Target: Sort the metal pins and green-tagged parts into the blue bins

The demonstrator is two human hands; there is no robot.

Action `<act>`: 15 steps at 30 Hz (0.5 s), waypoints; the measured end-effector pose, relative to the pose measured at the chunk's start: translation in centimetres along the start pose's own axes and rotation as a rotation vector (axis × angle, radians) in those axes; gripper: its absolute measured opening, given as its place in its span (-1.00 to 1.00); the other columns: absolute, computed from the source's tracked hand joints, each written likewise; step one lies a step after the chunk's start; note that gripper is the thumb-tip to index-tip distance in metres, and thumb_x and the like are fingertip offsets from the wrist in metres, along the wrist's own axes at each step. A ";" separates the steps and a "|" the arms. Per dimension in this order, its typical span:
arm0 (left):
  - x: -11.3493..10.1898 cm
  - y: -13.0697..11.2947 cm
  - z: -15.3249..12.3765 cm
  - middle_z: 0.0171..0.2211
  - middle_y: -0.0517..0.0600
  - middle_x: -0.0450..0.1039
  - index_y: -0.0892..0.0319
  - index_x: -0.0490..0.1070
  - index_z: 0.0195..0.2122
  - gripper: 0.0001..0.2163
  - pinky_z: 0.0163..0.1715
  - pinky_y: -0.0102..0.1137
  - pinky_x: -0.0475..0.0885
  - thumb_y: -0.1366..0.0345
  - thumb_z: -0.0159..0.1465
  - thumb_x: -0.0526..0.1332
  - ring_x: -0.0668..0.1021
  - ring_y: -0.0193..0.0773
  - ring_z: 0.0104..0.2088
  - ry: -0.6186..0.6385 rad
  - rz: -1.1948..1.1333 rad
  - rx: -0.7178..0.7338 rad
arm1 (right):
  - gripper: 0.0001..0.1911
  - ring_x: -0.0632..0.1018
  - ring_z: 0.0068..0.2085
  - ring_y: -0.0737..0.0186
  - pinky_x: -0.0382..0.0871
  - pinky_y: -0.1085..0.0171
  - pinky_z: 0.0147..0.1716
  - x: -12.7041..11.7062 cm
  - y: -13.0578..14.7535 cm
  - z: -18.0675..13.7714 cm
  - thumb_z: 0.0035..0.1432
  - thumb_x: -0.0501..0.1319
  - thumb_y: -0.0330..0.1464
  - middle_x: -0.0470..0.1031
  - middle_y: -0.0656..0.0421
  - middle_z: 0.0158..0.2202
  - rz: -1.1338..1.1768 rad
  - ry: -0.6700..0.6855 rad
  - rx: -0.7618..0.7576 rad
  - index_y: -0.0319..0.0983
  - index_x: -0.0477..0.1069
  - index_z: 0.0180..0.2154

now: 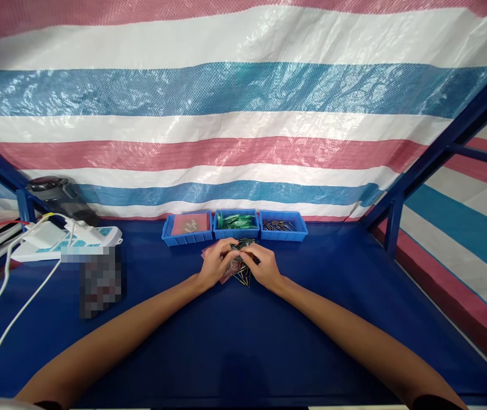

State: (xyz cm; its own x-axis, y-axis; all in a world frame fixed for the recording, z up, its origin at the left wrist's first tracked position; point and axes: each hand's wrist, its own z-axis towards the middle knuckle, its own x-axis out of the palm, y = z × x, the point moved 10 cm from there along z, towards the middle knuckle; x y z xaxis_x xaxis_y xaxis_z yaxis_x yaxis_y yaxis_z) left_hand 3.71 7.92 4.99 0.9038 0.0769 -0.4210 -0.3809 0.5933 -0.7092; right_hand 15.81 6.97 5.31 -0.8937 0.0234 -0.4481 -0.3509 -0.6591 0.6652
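My left hand (219,263) and my right hand (263,264) meet above the middle of the tabletop, fingertips nearly touching. Both are closed in a pinch on a small pinkish see-through plastic bag (228,274), partly hidden by the fingers. Beneath and just in front of them lies a loose pile of thin dark metal pieces with pale tips (242,277), like screws or small bits. Some green-tinted pieces (246,243) show beyond the fingertips.
Behind my hands stand three blue bins: one with a pink bag (190,223), one with green packets (237,221), one with dark metal pieces (278,226). A power strip (111,236) with white cables, a dark bottle (62,196) and a blurred-out object (100,282) are left.
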 end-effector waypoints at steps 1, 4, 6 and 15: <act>-0.1 0.0 0.0 -0.61 -0.18 0.36 0.19 0.34 -0.13 -0.79 -0.53 -0.56 0.31 0.20 0.26 0.15 0.40 -0.44 -0.60 -0.007 -0.002 -0.001 | -0.75 0.41 -0.48 0.30 0.29 0.32 -0.44 0.2 0.0 0.0 0.24 0.06 -0.28 0.44 0.15 -0.48 0.006 0.020 0.001 -0.23 0.47 -0.34; -0.5 0.0 0.0 -0.50 -0.14 0.40 0.17 0.30 -0.08 -0.78 -0.53 -0.56 0.30 0.22 0.30 0.08 0.42 -0.45 -0.56 -0.047 -0.034 0.002 | -0.75 0.40 -0.49 0.31 0.28 0.32 -0.44 0.5 0.1 0.1 0.22 0.08 -0.27 0.43 0.17 -0.51 0.040 0.050 0.028 -0.24 0.45 -0.39; -0.7 0.1 -0.1 -0.39 -0.07 0.42 0.17 0.27 -0.04 -0.77 -0.51 -0.54 0.33 0.23 0.32 0.04 0.44 -0.44 -0.52 -0.073 -0.072 0.002 | -0.74 0.37 -0.53 0.33 0.25 0.33 -0.48 -0.2 -0.5 0.4 0.20 0.10 -0.24 0.38 0.20 -0.57 0.097 0.006 0.106 -0.24 0.44 -0.42; -0.8 0.4 -0.1 -0.31 -0.01 0.41 0.19 0.31 -0.13 -0.80 -0.52 -0.51 0.34 0.22 0.32 0.03 0.41 -0.45 -0.54 -0.099 -0.104 -0.042 | -0.68 0.15 -0.71 0.46 0.05 0.37 -0.70 -3.8 -7.2 2.8 0.04 0.20 -0.11 0.13 0.35 -0.70 0.794 -0.233 0.656 -0.26 0.42 -0.36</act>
State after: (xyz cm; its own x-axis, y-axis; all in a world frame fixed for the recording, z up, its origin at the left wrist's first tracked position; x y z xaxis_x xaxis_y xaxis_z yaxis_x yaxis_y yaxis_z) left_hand 2.83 7.96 4.99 0.9529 0.0963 -0.2875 -0.2898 0.5683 -0.7701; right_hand 20.93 13.67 3.88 -0.9402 -0.0466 0.3373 0.3383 -0.0148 0.9409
